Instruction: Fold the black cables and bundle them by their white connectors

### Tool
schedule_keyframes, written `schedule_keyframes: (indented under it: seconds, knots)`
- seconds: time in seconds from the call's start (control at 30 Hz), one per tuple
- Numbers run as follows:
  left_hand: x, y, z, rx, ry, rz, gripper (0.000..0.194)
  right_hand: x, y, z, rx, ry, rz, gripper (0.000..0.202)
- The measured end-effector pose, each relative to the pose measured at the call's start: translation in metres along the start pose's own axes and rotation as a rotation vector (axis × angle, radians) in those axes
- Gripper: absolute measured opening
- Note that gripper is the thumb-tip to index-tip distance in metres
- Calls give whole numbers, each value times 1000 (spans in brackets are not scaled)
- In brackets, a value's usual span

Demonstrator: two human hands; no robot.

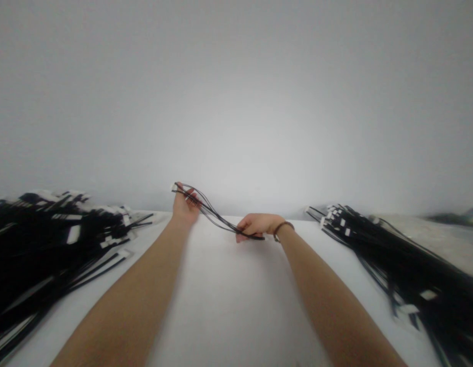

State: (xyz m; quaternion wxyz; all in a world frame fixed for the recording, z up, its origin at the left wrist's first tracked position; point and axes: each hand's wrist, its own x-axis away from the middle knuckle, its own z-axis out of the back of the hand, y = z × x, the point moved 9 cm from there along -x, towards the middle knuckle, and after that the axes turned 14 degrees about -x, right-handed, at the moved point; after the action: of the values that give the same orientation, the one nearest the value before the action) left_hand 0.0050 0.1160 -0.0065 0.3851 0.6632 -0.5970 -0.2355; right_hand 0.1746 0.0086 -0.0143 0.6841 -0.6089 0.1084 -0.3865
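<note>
A thin black wire harness (215, 213) stretches between my hands above the white table, its several strands bowed apart in the middle. My left hand (186, 206) holds its left end, with the strands lying across the partly curled fingers. A small white connector (174, 187) sticks out past the fingertips there. Lower and to the right, my right hand (259, 225) is closed around the strands near the other end. A short dark tail of the harness pokes out below the palm. A brown bracelet (282, 229) circles the right wrist.
On the left lies a large, blurred heap of black wire harnesses (37, 244) with white connectors. A second pile of harnesses (397, 260) is on the right, beside some clear plastic (431, 239). A plain pale wall (236, 102) rises behind the white table (236, 306).
</note>
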Motion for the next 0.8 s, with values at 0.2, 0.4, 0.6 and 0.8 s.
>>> schedule_keyframes:
  seconds: [0.2,0.4,0.6,0.8]
  knots:
    - [1,3,-1,94,-81,6,52,4,-8,-26,-44,-146,-89,19]
    - [-6,0,4,147,-88,6,46,4,-8,-35,-26,-201,-204,22]
    - [-3,2,4,163,-41,35,31,-1,-4,-38,-3,-239,-202,27]
    - [-10,-4,0,167,-36,71,16,4,-5,-25,-214,-176,-4,38]
